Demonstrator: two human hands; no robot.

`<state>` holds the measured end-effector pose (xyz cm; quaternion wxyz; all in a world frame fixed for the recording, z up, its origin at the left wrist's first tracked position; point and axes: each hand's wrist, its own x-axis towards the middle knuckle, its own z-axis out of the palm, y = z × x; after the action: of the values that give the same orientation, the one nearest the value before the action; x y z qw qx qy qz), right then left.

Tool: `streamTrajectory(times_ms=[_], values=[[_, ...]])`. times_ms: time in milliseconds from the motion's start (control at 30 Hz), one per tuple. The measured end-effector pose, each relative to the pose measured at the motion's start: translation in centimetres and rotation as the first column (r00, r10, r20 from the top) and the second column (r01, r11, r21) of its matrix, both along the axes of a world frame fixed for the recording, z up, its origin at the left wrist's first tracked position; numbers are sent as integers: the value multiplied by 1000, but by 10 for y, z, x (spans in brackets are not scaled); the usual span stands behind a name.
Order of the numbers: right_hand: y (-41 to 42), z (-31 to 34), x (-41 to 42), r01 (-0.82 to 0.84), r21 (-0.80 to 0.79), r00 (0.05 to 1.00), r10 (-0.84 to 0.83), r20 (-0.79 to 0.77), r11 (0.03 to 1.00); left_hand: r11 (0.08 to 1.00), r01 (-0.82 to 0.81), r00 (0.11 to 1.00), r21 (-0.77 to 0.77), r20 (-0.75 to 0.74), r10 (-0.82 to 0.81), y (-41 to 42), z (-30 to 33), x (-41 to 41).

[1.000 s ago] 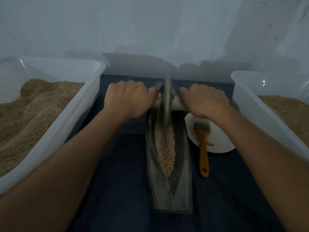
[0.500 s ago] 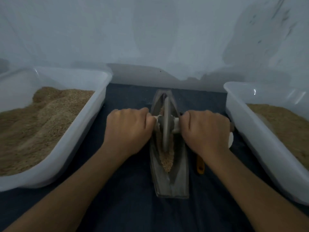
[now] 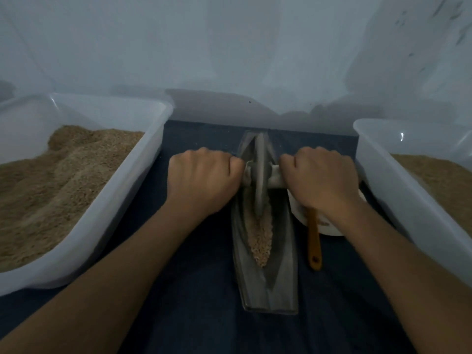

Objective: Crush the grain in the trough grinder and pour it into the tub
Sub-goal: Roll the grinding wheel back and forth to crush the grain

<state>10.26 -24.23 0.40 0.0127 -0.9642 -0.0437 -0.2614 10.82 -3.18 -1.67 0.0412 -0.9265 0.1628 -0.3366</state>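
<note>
Setup rests on a dark blue cloth-covered surface point(image 3: 199, 315) against a pale, stained wall point(image 3: 229, 47).

Large translucent white plastic tub, left point(image 3: 107, 200): rectangular, holds a heaped mass of tan crushed grain point(image 3: 58, 180) sloping down from its far side.

Second translucent white plastic tub, right point(image 3: 398, 190): partly cut off by the frame edge, also holds tan grain point(image 3: 444, 180), level lower than the rim.

Long grey boat-shaped metal trough grinder point(image 3: 268, 282): lies between the two tubs, long axis running away from the person, near end squared off. A narrow strip of pale tan grain point(image 3: 260, 238) sits in the central groove, tapering to a point toward the near end.

Grey metal grinding wheel point(image 3: 260, 175): stands upright on edge in the groove, in the far half of the trough, with its pale axle handle point(image 3: 275, 175) running crosswise over the trough walls.

Left hand point(image 3: 201, 180): knuckles up, fingers curled fully round the left end of the axle, touching the wheel hub side.

Right hand point(image 3: 321, 180): same posture, fingers wrapped fully round the right end of the axle.

Round white plate point(image 3: 329, 228): just right of the trough, mostly hidden under the right wrist.

Orange-handled brush point(image 3: 313, 241): handle lies across the plate edge, pointing toward the person; head hidden under the right hand.
</note>
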Motion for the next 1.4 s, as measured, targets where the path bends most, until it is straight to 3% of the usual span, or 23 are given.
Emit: streamTrajectory(times_ms=[67, 200, 267, 333, 433, 533, 800, 1000, 1133, 1233, 1300, 1400], values=[[-6, 5, 24, -17, -63, 992, 9, -129, 998, 996, -15, 998, 86, -53, 20, -3, 3, 14], [-15, 17, 59, -61, -100, 901, 12, -433, 993, 998, -36, 992, 51, -122, 42, -12, 15, 34], [-20, 17, 60, -84, -64, 857, 39, -514, 994, 998, -62, 990, 13, -128, 64, -17, 19, 39], [-21, 11, 49, -50, -42, 891, 26, -453, 998, 997, -78, 992, -13, -102, 77, -20, 22, 35], [-11, -6, 18, 23, 5, 995, -22, -95, 1000, 998, -30, 999, -51, 18, 31, -15, 15, 14], [3, -15, -23, 28, 104, 986, -44, 161, 994, 986, -20, 998, -167, 52, 29, -4, 1, -8], [4, -18, -53, -92, -17, 948, 93, 305, 996, 946, 146, 989, -290, 66, -133, 12, -14, -42], [0, -13, -26, -47, 2, 971, 46, 233, 999, 974, 7, 999, -225, 37, 1, 5, -11, -18], [-6, 4, 21, -47, -94, 997, 41, -63, 994, 1000, 5, 991, -2, -134, -5, 2, 4, 22], [-6, 20, 50, -32, -103, 957, 1, -289, 994, 986, -130, 938, -103, -336, 88, -5, 18, 51], [-4, 19, 52, 13, -73, 969, -30, -245, 997, 975, -172, 939, -142, -324, 118, -8, 18, 52], [0, 5, 26, 32, -48, 999, -34, -34, 998, 998, -54, 983, -45, -179, 45, -4, 12, 23]])
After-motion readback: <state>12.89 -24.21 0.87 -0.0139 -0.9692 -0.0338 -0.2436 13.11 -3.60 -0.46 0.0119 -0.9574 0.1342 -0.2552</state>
